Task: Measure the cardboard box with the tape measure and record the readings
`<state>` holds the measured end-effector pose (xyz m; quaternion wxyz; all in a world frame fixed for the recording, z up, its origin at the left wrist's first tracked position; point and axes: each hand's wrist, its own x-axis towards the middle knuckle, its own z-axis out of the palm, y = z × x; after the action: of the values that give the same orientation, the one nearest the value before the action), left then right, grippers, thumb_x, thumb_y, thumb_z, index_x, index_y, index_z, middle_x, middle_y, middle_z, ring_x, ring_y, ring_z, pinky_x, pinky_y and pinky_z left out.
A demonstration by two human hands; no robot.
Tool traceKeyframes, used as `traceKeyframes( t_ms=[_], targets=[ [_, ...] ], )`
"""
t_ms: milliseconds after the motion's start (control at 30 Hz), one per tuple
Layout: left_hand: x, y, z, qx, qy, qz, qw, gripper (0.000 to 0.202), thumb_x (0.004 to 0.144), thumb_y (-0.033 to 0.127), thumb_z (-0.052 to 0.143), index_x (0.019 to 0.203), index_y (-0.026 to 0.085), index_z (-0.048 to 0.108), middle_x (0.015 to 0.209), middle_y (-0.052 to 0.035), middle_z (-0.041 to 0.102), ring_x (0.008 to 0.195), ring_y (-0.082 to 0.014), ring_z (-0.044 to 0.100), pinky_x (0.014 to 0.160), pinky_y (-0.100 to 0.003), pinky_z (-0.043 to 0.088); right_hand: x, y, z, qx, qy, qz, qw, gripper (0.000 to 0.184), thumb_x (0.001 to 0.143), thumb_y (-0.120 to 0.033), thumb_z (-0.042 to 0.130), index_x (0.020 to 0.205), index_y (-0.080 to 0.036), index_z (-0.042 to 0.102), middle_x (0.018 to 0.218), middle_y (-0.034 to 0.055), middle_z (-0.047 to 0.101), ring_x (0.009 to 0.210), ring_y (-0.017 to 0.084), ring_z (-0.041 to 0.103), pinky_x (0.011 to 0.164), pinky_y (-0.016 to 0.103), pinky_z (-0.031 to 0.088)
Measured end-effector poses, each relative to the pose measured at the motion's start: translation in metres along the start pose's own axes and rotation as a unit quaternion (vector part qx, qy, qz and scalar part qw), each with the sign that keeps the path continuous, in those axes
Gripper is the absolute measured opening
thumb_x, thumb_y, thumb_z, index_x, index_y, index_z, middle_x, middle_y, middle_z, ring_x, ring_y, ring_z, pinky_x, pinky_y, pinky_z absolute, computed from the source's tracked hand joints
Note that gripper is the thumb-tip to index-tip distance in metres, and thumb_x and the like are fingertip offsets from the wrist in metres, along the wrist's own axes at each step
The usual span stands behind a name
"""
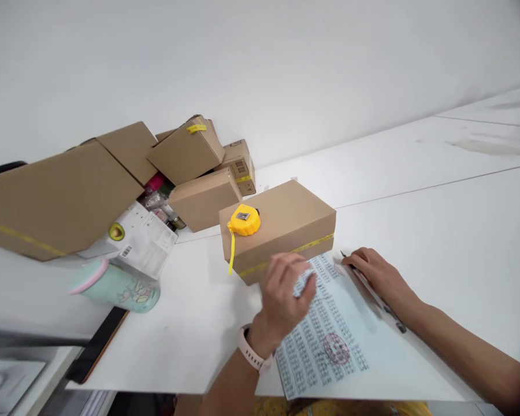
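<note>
Printed sheet [325, 323] on the near desk [177, 346], left hand [286, 292] over it, grip released with fingers loosely curled, right hand [375, 274] at its right, grip grasping a slim pen-like item [390, 315], carton [281, 219] beyond, yellow tape measure [245, 221] on top, tumbler [121, 289] left

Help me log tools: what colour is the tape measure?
The tape measure is mostly yellow; head view.

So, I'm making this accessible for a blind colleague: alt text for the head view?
A person's right hand holds a slim pen-like object; the left hand hovers over a pale, text-covered sheet on a white table. Behind it, a yellow tape measure sits on a cardboard box.
</note>
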<state>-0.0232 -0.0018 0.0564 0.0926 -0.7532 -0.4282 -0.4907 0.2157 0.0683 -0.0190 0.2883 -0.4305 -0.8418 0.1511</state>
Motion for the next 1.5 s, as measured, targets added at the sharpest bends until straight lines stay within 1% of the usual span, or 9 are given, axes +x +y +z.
traceKeyframes(
  t_ms=[100, 267, 400, 500, 633, 800, 1033, 1200, 1500],
  targets=[
    [0.031, -0.011, -0.026, 0.148, 0.097, -0.039, 0.983, 0.021, 0.085, 0.017, 0.064, 0.105, 0.021, 0.060, 0.107, -0.0091, 0.068, 0.103, -0.0246, 0.062, 0.094, -0.044, 0.048, 0.000, 0.004, 0.006, -0.027, 0.001, -0.030, 0.999, 0.034, 0.086, -0.015, 0.042, 0.111, -0.028, 0.061, 0.098, 0.0083, 0.060, 0.090, 0.025, 0.058, 0.066, 0.035, 0.048],
    [0.066, -0.045, -0.041, 0.223, -0.007, -0.254, 0.941, 0.072, 0.073, 0.039, 0.077, 0.134, 0.016, 0.044, 0.141, -0.0202, 0.048, 0.132, -0.0382, 0.042, 0.105, -0.055, 0.037, 0.000, 0.009, 0.011, -0.041, 0.066, 0.006, 0.997, 0.038, 0.089, -0.016, 0.038, 0.120, -0.027, 0.058, 0.100, 0.0095, 0.064, 0.090, 0.024, 0.062, 0.056, 0.031, 0.047],
    [0.082, -0.045, -0.045, 0.104, -0.016, -0.352, 0.930, 0.073, 0.074, 0.039, 0.075, 0.134, 0.019, 0.040, 0.127, -0.0169, 0.060, 0.119, -0.0349, 0.055, 0.100, -0.051, 0.041, -0.001, -0.001, -0.003, -0.009, 0.198, 0.043, 0.979, 0.030, 0.094, -0.029, 0.041, 0.116, -0.025, 0.061, 0.096, 0.0090, 0.066, 0.078, 0.022, 0.062, 0.054, 0.031, 0.045],
    [0.087, -0.024, -0.053, -0.151, 0.005, -0.383, 0.911, 0.061, 0.083, 0.049, 0.064, 0.131, 0.020, 0.040, 0.106, -0.0106, 0.068, 0.095, -0.0269, 0.067, 0.086, -0.043, 0.051, 0.007, -0.027, -0.027, 0.073, 0.286, 0.084, 0.952, 0.028, 0.093, -0.040, 0.047, 0.109, -0.025, 0.064, 0.098, 0.0096, 0.066, 0.074, 0.022, 0.060, 0.053, 0.032, 0.044],
    [0.090, 0.005, -0.058, -0.401, -0.037, -0.410, 0.818, 0.049, 0.086, 0.054, 0.055, 0.120, 0.019, 0.050, 0.104, -0.0088, 0.067, 0.080, -0.0226, 0.069, 0.061, -0.031, 0.054, 0.039, -0.076, -0.067, 0.320, 0.107, 0.160, 0.928, 0.041, 0.092, -0.056, 0.045, 0.100, -0.024, 0.070, 0.096, 0.0079, 0.068, 0.081, 0.022, 0.060, 0.064, 0.034, 0.049],
    [0.089, 0.012, -0.055, -0.395, -0.097, -0.421, 0.811, 0.052, 0.084, 0.051, 0.060, 0.122, 0.019, 0.046, 0.104, -0.0078, 0.067, 0.085, -0.0217, 0.068, 0.061, -0.029, 0.055, 0.082, -0.118, -0.089, 0.466, -0.098, 0.147, 0.867, 0.061, 0.089, -0.070, 0.038, 0.097, -0.020, 0.073, 0.102, 0.0094, 0.069, 0.089, 0.022, 0.059, 0.071, 0.034, 0.047],
    [0.092, 0.002, -0.072, -0.397, -0.124, -0.419, 0.807, 0.053, 0.082, 0.051, 0.063, 0.121, 0.018, 0.049, 0.107, -0.0086, 0.067, 0.087, -0.0228, 0.068, 0.064, -0.030, 0.055, 0.110, -0.138, -0.084, 0.488, -0.146, 0.173, 0.843, 0.053, 0.080, -0.071, 0.057, 0.075, -0.019, 0.063, 0.086, 0.0064, 0.066, 0.073, 0.016, 0.056, 0.062, 0.027, 0.044],
    [0.105, -0.045, -0.113, -0.363, -0.095, -0.436, 0.818, 0.045, 0.081, 0.049, 0.062, 0.112, 0.017, 0.061, 0.107, -0.0067, 0.069, 0.089, -0.0217, 0.066, 0.064, -0.028, 0.054, 0.166, -0.105, -0.099, 0.524, -0.067, 0.168, 0.832, 0.032, 0.084, -0.048, 0.068, 0.075, -0.018, 0.060, 0.075, 0.0046, 0.060, 0.066, 0.014, 0.051, 0.064, 0.028, 0.046],
    [0.068, -0.138, -0.190, -0.278, -0.140, -0.553, 0.773, 0.033, 0.082, 0.039, 0.060, 0.095, 0.010, 0.069, 0.083, -0.0095, 0.073, 0.065, -0.0187, 0.062, 0.054, -0.027, 0.049, 0.188, -0.021, -0.069, 0.389, -0.057, 0.245, 0.886, 0.044, 0.083, -0.061, 0.060, 0.069, -0.020, 0.056, 0.074, 0.0049, 0.061, 0.069, 0.017, 0.055, 0.071, 0.033, 0.047]
  ],
)
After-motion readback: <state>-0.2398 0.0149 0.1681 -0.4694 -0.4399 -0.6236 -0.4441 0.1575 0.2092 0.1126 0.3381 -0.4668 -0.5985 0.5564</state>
